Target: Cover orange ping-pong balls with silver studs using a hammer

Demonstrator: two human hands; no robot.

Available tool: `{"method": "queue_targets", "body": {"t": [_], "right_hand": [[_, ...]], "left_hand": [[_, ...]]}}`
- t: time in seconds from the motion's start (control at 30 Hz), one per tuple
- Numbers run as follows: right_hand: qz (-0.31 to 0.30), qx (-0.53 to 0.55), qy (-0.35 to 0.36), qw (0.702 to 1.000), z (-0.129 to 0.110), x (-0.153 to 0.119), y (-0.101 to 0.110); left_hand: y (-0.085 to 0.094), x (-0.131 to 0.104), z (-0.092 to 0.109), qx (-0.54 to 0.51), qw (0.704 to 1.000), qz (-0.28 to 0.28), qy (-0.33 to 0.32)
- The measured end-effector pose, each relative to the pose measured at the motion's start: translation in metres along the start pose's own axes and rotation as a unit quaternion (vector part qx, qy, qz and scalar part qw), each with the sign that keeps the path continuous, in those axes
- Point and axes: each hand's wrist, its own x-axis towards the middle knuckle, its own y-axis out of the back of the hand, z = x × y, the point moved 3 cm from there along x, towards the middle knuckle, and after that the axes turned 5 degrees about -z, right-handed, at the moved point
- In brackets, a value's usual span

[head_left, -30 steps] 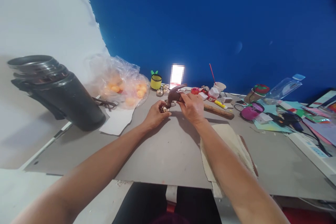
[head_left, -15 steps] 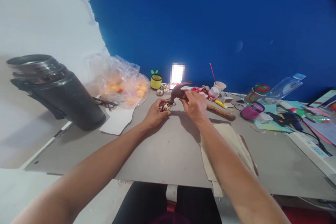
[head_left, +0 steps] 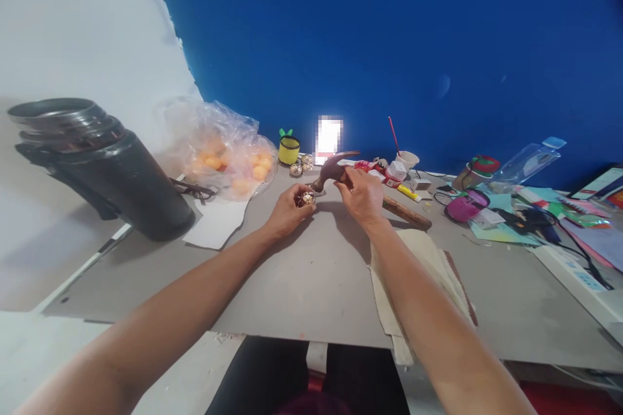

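Fingers of my left hand (head_left: 288, 211) are closed round a small shiny gold ball (head_left: 307, 198) just above the grey table (head_left: 302, 279). A hammer (head_left: 333, 167) is in my right hand (head_left: 363, 196), gripped close to its metal head. The head's face is right beside the ball; whether they touch is unclear. The wooden handle (head_left: 406, 213) sticks out to the right behind my right hand. More shiny balls (head_left: 296, 170) lie beyond my left hand, by a yellow pot (head_left: 289, 151).
A large dark flask (head_left: 111, 175) and a bag of oranges (head_left: 228, 162) stand at the left. A beige cloth (head_left: 423, 259) lies under my right forearm. Paper cup (head_left: 407, 159), yellow tube (head_left: 409, 192), purple pouch (head_left: 467, 205) and power strip (head_left: 579, 279) are at the right.
The hammer's handle end has shifted slightly left and down, and its head has tilted a little. Both hands keep nearly the same place and grip.
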Motion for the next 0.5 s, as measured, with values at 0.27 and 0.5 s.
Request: {"method": "queue_targets", "body": {"t": [0.27,0.5], "right_hand": [[-0.005,0.002,0.011,1.0,-0.011,-0.003,-0.001],[0.017,0.001,0.011,1.0,-0.006,-0.002,0.001]], "left_hand": [[-0.002,0.004,-0.012,-0.104,0.994,-0.01,0.016],[0.001,0.006,-0.013,-0.051,0.998,0.019,-0.008]]}}
